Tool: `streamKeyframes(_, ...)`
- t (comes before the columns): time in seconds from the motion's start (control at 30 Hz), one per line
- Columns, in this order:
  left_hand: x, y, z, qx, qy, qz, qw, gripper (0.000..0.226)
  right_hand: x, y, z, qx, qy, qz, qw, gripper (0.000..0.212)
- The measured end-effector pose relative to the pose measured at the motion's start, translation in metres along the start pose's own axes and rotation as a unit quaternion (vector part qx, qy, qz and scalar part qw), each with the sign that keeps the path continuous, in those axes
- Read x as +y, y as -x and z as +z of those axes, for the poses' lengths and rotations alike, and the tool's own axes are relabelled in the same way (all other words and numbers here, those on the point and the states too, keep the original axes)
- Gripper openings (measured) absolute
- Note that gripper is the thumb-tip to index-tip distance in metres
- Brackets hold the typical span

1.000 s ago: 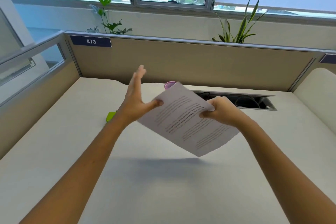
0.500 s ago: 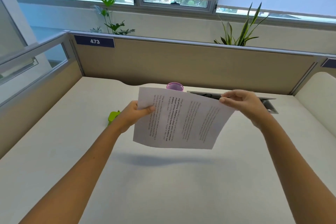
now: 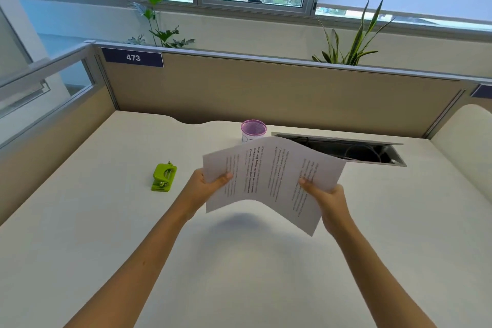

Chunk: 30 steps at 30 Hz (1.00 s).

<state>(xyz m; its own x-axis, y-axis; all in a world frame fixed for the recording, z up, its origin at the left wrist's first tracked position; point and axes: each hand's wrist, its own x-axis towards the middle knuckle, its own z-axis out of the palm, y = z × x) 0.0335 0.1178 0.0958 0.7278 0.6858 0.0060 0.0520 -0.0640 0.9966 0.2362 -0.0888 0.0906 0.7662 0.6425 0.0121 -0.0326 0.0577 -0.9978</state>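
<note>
A printed sheet of paper hangs in the air above the white desk, bowed upward in the middle, text sideways to me. My left hand pinches its left edge, thumb on top. My right hand pinches its right edge, thumb on top, fingers hidden under the sheet. Whether it is a single sheet or more I cannot tell.
A green hole punch lies on the desk to the left of the paper. A purple mesh cup stands behind the sheet, next to an open cable slot. Beige partition panels enclose the desk at back and left.
The paper has been turned from a tilted diamond to lying across between both hands. My left hand closed on its left edge; my right hand moved lower to the right edge. The camera tilted down.
</note>
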Motion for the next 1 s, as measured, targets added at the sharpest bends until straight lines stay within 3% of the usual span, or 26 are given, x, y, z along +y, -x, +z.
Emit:
streamKeyframes(0.2,-0.037,0.014,0.017,-0.002,0.023,-0.041,0.999,0.027,0.032,0.012,0.001,0.004,0.024,0.057,0.998,0.032)
streamKeyframes(0.4,-0.048,0.014,0.026,0.050,0.072,-0.045,0.995,0.022,0.032,0.009,0.004,0.024,0.014,0.039,0.999,0.033)
streamKeyframes(0.57,-0.063,0.020,0.029,0.063,0.065,-0.061,0.994,0.025,0.046,0.013,0.001,0.016,0.016,0.041,0.999,0.047)
streamKeyframes(0.83,-0.067,0.021,0.024,0.100,0.089,-0.093,0.987,0.015,0.028,-0.004,-0.031,-0.001,0.059,0.032,0.998,0.014)
streamKeyframes(1.0,-0.055,0.020,0.030,0.109,0.171,-0.091,0.975,0.021,0.015,-0.013,-0.059,-0.003,0.039,0.037,0.999,0.016)
